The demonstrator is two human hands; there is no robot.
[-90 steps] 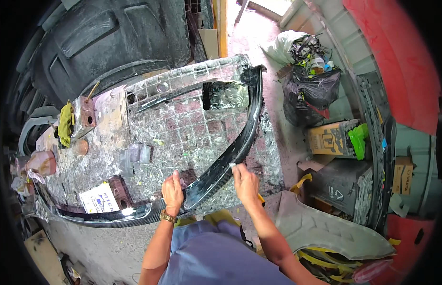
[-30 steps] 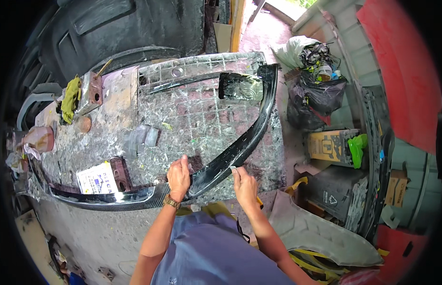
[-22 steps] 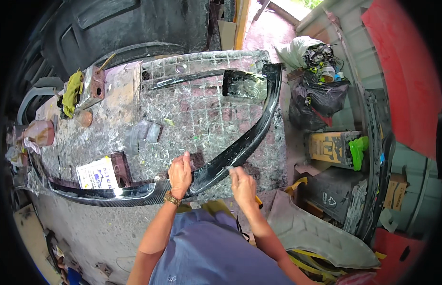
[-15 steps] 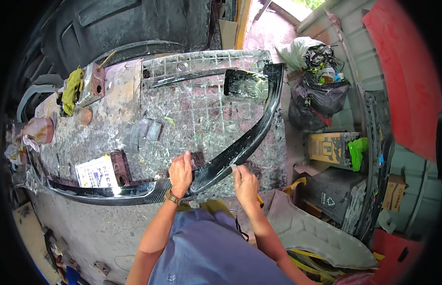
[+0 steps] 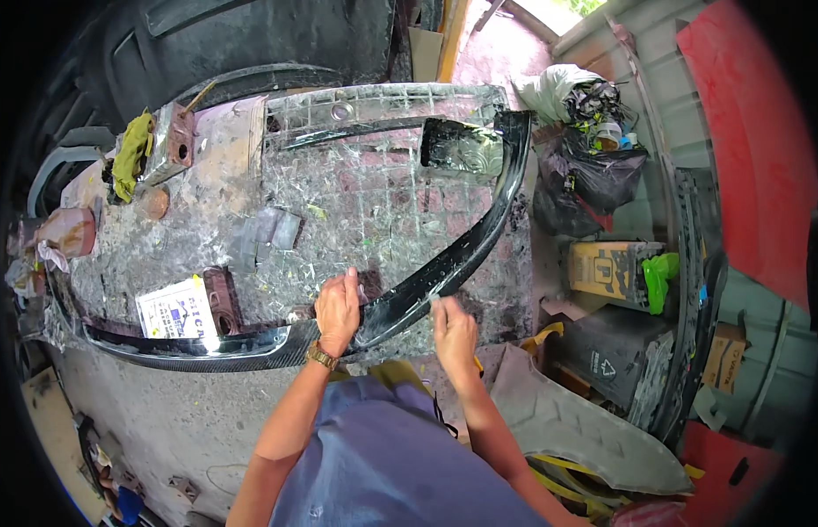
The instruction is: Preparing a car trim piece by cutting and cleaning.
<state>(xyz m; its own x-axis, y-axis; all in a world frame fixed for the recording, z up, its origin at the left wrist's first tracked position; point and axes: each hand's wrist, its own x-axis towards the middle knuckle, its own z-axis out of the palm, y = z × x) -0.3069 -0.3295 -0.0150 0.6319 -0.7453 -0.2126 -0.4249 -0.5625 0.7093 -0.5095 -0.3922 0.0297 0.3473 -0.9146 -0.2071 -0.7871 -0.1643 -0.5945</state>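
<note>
A long curved black bumper lip [image 5: 462, 250], glossy with a carbon-weave surface, lies across the worktable and bends up its right side. My left hand [image 5: 339, 312], with a watch on its wrist, is closed at the lip's near middle; the fingers' undersides are hidden. Just to the right, my right hand [image 5: 455, 332] pinches a small pale piece [image 5: 434, 299] against the lip's outer edge. That piece is too small to name.
The stained worktable [image 5: 356, 202] bears a printed white sheet [image 5: 172, 312], a brown block [image 5: 220, 303], a dark tray [image 5: 462, 147] and a metal box section [image 5: 170, 140]. Rubbish bags [image 5: 585, 180], boxes [image 5: 611, 268] and a grey fender panel [image 5: 576, 413] stand at the right.
The whole view has shifted slightly, with the table a little higher in it. Both hands stay at nearly the same places on the lip.
</note>
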